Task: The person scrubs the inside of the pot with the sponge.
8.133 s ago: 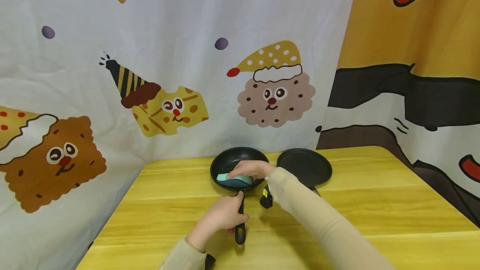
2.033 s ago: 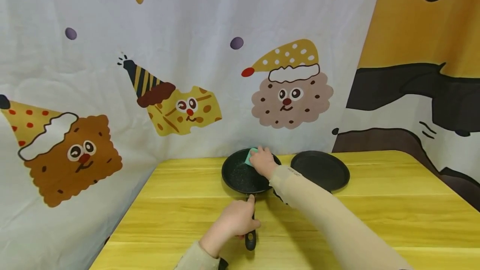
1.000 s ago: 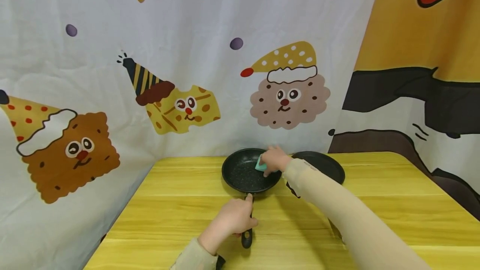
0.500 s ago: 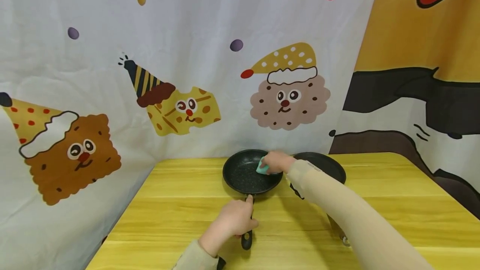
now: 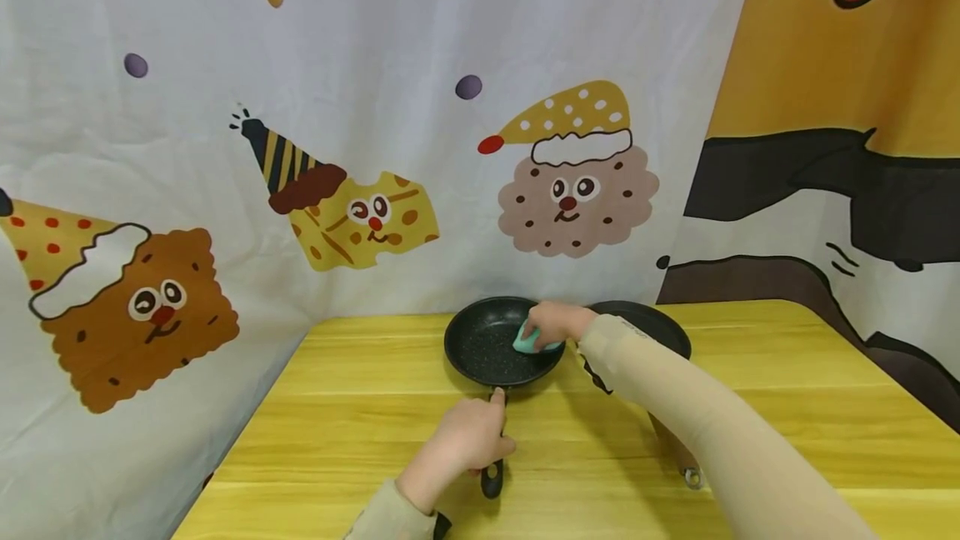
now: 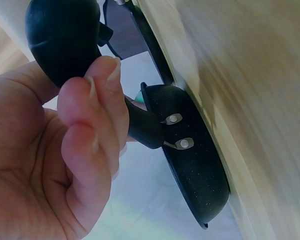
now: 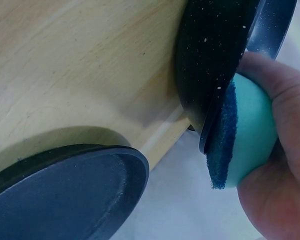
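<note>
A black speckled frying pan (image 5: 483, 352) sits on the wooden table, handle toward me. My left hand (image 5: 467, 440) grips that handle (image 6: 146, 125), index finger stretched along its top; the hanging hole at the handle's end shows below the hand. My right hand (image 5: 557, 324) holds a sponge (image 5: 523, 343) at the pan's right side. In the right wrist view the sponge (image 7: 252, 132) is teal with a dark blue scouring layer, which faces the pan's rim. Thumb and fingers bend round its soft part. My fingers partly cover the sponge in the head view.
A flat black pan (image 5: 660, 327) lies close on the right, partly behind my right sleeve (image 5: 697, 407). Its handle (image 5: 671, 447) points toward me and ends in a metal ring. A printed curtain (image 5: 360, 48) hangs right behind the table's (image 5: 360, 357) far edge.
The sponge has gone from the pan's near side, 8 seconds ago, to its far right inside, then down to the right rim. My left hand has kept its grip on the handle.
</note>
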`<state>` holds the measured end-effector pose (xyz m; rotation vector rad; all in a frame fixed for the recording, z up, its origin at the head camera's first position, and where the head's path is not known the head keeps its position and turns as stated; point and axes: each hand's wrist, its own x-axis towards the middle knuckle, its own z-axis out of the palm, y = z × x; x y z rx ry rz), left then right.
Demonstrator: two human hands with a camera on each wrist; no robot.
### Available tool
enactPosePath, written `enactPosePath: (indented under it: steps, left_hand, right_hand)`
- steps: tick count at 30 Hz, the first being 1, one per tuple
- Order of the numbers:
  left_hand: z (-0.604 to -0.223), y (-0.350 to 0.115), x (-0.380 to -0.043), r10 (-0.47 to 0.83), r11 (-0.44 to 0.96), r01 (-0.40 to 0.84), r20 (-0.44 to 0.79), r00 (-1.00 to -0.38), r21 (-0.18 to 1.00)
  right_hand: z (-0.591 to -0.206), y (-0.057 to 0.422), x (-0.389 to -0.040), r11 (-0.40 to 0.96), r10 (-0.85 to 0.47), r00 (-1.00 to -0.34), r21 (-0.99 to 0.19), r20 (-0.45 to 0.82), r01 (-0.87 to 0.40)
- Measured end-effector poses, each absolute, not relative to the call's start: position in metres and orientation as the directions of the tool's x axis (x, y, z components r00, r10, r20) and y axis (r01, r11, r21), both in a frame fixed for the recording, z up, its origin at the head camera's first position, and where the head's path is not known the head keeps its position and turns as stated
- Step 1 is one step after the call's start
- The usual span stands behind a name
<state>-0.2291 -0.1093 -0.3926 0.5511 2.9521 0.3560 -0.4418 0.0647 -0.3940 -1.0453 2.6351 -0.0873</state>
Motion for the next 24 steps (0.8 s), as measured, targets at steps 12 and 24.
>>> enactPosePath:
  steps: [12,24]
  left_hand:
    - [-0.393,-0.109,-0.229,0.368,0.908,0.341,-0.072,-0.927,0.243]
    - [-0.392,-0.111,-0.229,0.375,0.906,0.348,-0.077,-0.924,0.241]
  right_hand:
    - [-0.402,0.068,-0.442,0.672,-0.741,-0.653,-0.173,-0.158,-0.72]
    - [-0.407,0.071,-0.436,0.668,-0.744,-0.664,-0.065,-0.074,-0.741]
